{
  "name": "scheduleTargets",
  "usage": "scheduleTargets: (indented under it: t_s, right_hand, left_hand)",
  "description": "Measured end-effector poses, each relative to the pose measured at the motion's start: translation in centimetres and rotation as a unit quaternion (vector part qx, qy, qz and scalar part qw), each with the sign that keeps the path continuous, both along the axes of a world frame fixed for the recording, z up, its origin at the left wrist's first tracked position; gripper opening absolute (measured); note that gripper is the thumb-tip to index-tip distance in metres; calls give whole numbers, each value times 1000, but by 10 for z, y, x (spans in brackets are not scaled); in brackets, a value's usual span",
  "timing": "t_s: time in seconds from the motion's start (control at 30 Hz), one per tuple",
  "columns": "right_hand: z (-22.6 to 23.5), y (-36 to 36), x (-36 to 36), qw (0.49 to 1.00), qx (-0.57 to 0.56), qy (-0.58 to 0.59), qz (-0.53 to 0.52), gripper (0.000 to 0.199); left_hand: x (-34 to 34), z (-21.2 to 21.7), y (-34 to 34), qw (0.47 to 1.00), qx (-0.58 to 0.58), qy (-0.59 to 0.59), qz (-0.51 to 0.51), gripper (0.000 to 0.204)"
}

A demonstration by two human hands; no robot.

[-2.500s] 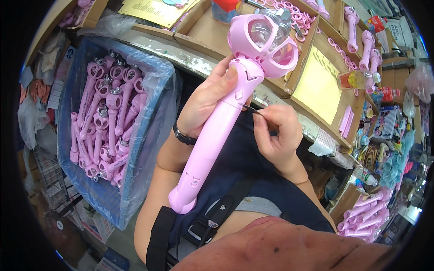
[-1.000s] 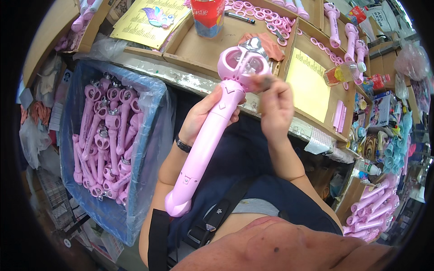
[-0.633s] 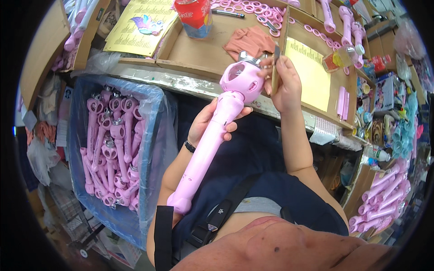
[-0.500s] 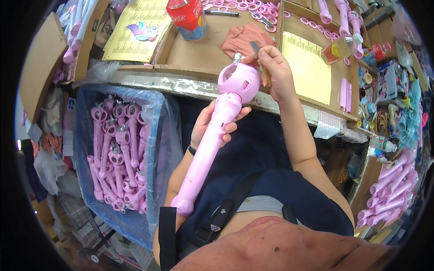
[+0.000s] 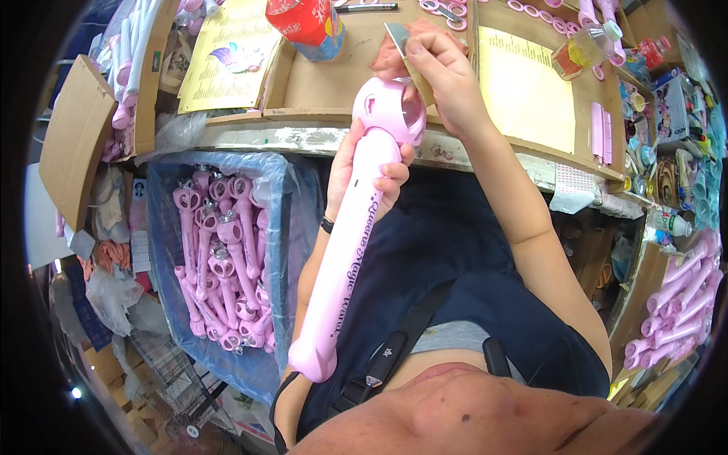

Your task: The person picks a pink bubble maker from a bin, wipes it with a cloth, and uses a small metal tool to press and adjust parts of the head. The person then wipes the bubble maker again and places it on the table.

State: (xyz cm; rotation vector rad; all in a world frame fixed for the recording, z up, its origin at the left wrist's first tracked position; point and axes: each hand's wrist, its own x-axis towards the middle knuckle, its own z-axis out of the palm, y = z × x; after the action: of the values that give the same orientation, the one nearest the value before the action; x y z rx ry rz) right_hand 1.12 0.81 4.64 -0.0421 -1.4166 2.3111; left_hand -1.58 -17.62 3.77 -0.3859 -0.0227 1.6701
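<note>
My left hand [image 5: 388, 182] is wrapped around the neck of a pink toy wand [image 5: 343, 258], which slants with its round hollow head [image 5: 387, 106] up and its knobbed end toward me. Dark lettering runs along the wand's shaft. Between the thumb and fingers of my right hand [image 5: 449, 82] is a thin flat blade [image 5: 396, 36], grey at the top and tan lower down. The blade's lower part is close beside the wand head; whether they touch I cannot tell. Behind the head lies a crumpled orange-brown cloth [image 5: 385, 59], partly covered by my right hand.
A blue-lined bin [image 5: 284, 227] of finished-looking pink wands stands at left below the bench edge. On the bench are a red cup [image 5: 307, 26], a marker pen [image 5: 367, 7], yellow sheets [image 5: 527, 98] and pink rings [image 5: 542, 15]. More pink shafts [image 5: 675, 311] are stacked at right.
The wand has rolled in my left hand, so its lettering shows and the head's opening faces right. My right hand has moved up and left, with more of the blade visible.
</note>
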Motion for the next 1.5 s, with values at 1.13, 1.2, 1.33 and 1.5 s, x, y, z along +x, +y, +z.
scheduleTargets:
  t_s: [1.13, 1.2, 1.33, 1.5]
  right_hand:
    - [-12, -3, 63, 773, 592, 108, -199, 21]
    - [-13, -3, 63, 783, 565, 55, -253, 22]
    - [-13, -4, 65, 783, 571, 71, -237, 20]
    - [-13, -4, 65, 797, 532, 40, -284, 21]
  left_hand:
    - [18, -2, 15, 982, -62, 138, 112, 60]
    - [18, -2, 15, 981, -62, 142, 113, 60]
    - [20, -1, 16, 980, -64, 142, 123, 59]
    - [20, -1, 16, 979, -63, 150, 120, 58]
